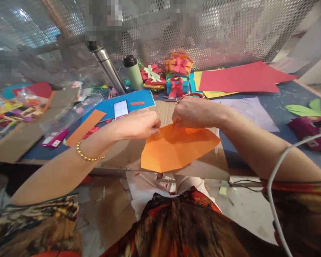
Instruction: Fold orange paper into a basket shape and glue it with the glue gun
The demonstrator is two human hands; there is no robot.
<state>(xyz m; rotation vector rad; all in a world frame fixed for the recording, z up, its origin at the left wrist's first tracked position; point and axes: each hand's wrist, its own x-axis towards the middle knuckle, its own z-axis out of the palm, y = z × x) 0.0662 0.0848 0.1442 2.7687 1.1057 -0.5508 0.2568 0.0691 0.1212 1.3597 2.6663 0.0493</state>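
A creased sheet of orange paper (176,150) lies over a piece of cardboard (117,157) at the table's front edge, its near side sticking out toward me. My left hand (143,124) is closed on the sheet's far left edge, thumb and fingers pinched together. At the far edge, a little to the right, my right hand (191,113) grips the same sheet with curled fingers; part of its grip is hidden behind the hand. Just beyond my right hand lie scissors with orange handles (192,95).
Small paper gift boxes with bows (178,67) stand at the back, beside a green bottle (133,73) and a steel flask (109,67). Red paper (238,78) lies at back right. A phone (121,108) rests on blue card (141,98). A pale cable (273,185) crosses the right side.
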